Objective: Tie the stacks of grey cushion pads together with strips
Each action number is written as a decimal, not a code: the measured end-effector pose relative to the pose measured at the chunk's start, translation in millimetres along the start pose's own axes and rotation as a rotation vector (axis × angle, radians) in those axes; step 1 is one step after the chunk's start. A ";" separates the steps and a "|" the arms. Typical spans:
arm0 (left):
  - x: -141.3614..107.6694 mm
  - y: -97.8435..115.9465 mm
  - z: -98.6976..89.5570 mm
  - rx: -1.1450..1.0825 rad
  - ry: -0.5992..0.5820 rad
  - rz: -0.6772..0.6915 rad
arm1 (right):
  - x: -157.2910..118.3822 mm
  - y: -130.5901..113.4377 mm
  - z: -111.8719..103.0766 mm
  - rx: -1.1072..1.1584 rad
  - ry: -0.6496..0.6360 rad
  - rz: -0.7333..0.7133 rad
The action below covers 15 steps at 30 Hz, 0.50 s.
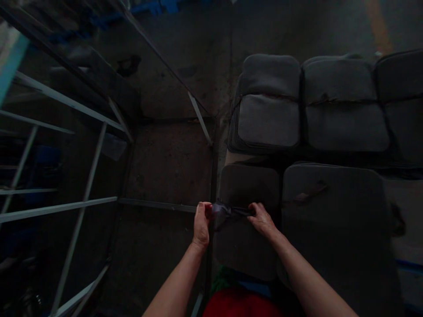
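Over the near-left stack (244, 251) of dark sheets, both hands on 1 dark strip (228, 210), which runs roughly sideways across the top sheet. Left hand (201, 226) at the strip's left end, by the stack's left edge: fingers and thumb closed on it, a shinier, bunched bit showing next to the fingertips. Right hand (262, 220) at the other end, thumb and fingertips pinched on the strip, palm down. Strip looks narrow and dark between them; blur hides whether it's knotted. Just right of that stack, a wider near-right stack (333, 229), same rounded corners, with a small loose-looking tie (312, 192) on top. Behind, 3 more stacks in a row: back-left stack (269, 121), back-middle stack (346, 125), back-right stack (405, 127), each with a dark band across its middle. Off to the left, a pale metal frame (56, 209) of thin bars, some upright, some slanted; dark floor (172, 163) seen between its bars and the stacks. Orange line (378, 24) on the floor top right, blue pieces (161, 6) along the top left. Red clothing (239, 304) at the bottom edge, green cloth (224, 277) just beside it. Dim shot, far-left details too dark to name.
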<state>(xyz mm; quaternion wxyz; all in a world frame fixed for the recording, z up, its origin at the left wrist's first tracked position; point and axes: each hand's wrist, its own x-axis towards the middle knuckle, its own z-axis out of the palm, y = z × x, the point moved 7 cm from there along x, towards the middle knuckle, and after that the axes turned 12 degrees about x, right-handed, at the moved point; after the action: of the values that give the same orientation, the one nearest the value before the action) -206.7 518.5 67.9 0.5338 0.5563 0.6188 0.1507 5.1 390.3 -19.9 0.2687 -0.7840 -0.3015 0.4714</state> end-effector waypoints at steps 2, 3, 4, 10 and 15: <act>18.1 -13.4 2.7 0.087 0.060 0.037 | -1.9 0.0 2.6 0.000 0.024 0.006; 25.1 -17.6 8.4 0.144 0.066 0.065 | -2.6 0.1 4.3 0.003 0.036 0.006; 30.3 -20.2 16.5 0.206 0.052 0.099 | -3.1 0.3 5.8 0.007 0.046 0.006; 29.7 -18.5 65.1 0.564 -0.216 0.318 | -9.3 -2.9 2.2 0.116 0.064 -0.038; 26.9 -14.9 71.0 0.750 -0.272 0.329 | -25.6 -9.4 -18.8 0.303 0.020 -0.060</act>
<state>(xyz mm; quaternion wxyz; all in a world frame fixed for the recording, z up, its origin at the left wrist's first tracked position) -150.7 507.4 15.6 0.3404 0.8177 0.4579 -0.0762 10.4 375.4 9.3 0.4010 -0.7298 -0.2474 0.4953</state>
